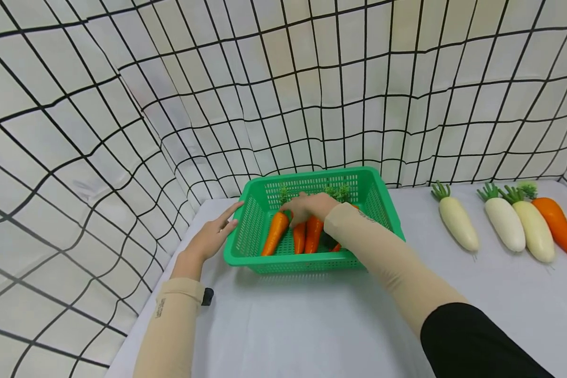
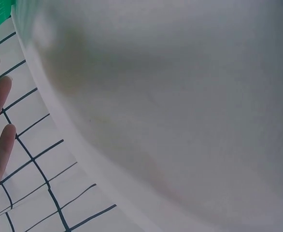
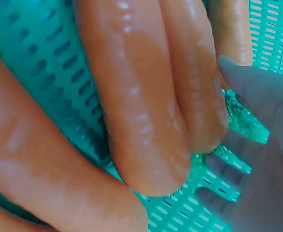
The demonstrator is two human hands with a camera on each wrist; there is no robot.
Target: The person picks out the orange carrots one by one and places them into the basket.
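Note:
A green plastic basket (image 1: 314, 265) holds several orange carrots with green tops, among them a carrot (image 1: 276, 233) at its left side and a carrot (image 1: 314, 234) near its middle. My right hand (image 1: 307, 206) reaches down into the basket, over the carrots' leafy ends. In the right wrist view its thumb lies beside a carrot (image 3: 197, 96) and its fingers are spread near the leafy tops (image 3: 243, 118), with no carrot between them. My left hand (image 1: 211, 237) has straight fingers at the basket's left rim; in the left wrist view they are spread apart.
Right of the basket lie a white radish (image 1: 458, 223), a second white radish (image 1: 504, 223), a third white radish (image 1: 535, 231) and an orange carrot (image 1: 559, 228). A black net (image 1: 318, 110) over white cloth stands behind and left of the white table (image 1: 293, 325).

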